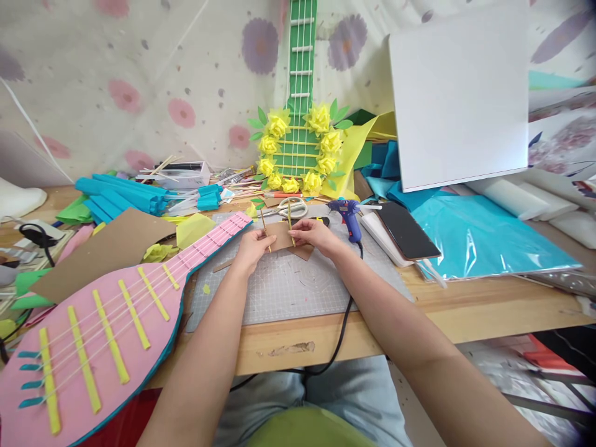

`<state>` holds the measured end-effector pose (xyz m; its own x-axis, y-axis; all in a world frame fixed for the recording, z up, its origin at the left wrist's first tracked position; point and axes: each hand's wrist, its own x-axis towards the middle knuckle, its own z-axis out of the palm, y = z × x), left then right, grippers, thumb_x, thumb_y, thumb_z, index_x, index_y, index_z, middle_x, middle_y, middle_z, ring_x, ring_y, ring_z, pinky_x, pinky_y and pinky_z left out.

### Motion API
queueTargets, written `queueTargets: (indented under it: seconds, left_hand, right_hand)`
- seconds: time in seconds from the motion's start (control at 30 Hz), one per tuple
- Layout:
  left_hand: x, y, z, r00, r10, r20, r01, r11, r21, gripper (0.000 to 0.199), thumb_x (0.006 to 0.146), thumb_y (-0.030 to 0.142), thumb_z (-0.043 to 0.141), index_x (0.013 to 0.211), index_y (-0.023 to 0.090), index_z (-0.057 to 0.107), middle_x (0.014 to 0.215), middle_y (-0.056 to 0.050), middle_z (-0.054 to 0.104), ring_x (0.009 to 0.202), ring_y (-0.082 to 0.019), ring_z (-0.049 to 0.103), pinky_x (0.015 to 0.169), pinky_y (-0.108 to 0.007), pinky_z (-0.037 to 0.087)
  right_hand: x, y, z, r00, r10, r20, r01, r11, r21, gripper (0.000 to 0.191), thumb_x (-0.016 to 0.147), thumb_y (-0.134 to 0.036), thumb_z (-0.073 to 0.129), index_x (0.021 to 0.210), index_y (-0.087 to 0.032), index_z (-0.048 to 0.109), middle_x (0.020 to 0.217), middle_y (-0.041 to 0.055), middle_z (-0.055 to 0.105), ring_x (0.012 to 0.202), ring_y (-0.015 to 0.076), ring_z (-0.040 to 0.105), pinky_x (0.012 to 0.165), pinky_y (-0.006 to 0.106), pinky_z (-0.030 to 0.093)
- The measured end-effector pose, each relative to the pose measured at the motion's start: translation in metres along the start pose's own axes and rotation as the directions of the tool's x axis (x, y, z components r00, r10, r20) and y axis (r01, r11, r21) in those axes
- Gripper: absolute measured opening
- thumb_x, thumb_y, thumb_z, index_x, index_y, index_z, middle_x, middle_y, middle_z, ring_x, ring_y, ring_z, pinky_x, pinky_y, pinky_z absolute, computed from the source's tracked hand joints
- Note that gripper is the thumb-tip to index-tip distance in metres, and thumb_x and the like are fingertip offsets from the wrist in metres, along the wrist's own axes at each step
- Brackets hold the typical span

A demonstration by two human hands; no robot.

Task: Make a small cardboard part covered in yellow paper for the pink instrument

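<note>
Gray cutting mat (279, 298), wooden table (456, 304) (cluttered), floral backdrop (195, 62)

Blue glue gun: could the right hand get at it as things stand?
Probably yes: the blue glue gun is close to the right hand, seemingly with nothing between, though those fingers pinch a thin yellow stick.
</note>
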<state>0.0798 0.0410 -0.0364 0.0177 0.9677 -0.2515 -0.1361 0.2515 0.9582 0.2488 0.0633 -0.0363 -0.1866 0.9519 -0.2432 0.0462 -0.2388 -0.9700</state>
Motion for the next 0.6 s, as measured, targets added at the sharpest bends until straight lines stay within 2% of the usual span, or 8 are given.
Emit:
queueTargets:
  seconds: [0.27,0.6]
  left_hand:
    - [0.0014,-0.0018,-0.0007,1.000,0.008,0.015,-0.007,1.000,-0.003,0.036,0.049,0.027,0.077,0.080,0.011,0.066,0.074,-0.007,0.068,0.073,-0.020,0.064,0.069,-0.032,0.048]
    - [0.0034,-0.0043,-0.0008,1.000,0.025,-0.004,-0.025,1.000,0.012,0.043,0.043,0.030,0.080,0.079,0.011,0.067,0.071,-0.005,0.068,0.065,-0.017,0.062,0.061,-0.026,0.045]
  right_hand:
    - [0.0005,0.0001,-0.0006,1.000,0.009,-0.004,-0.009,1.000,0.009,0.014,0.067,-0.015,0.071,0.068,-0.016,0.057,0.057,-0.0036,0.060,0.050,0.0055,0.055,0.054,0.019,0.049]
    - [0.0042,0.0045,-0.0032,1.000,0.007,0.018,-0.007,1.000,-0.001,0.013,0.068,-0.016,0.070,0.069,-0.016,0.057,0.058,-0.0027,0.061,0.052,0.0062,0.057,0.055,0.019,0.050]
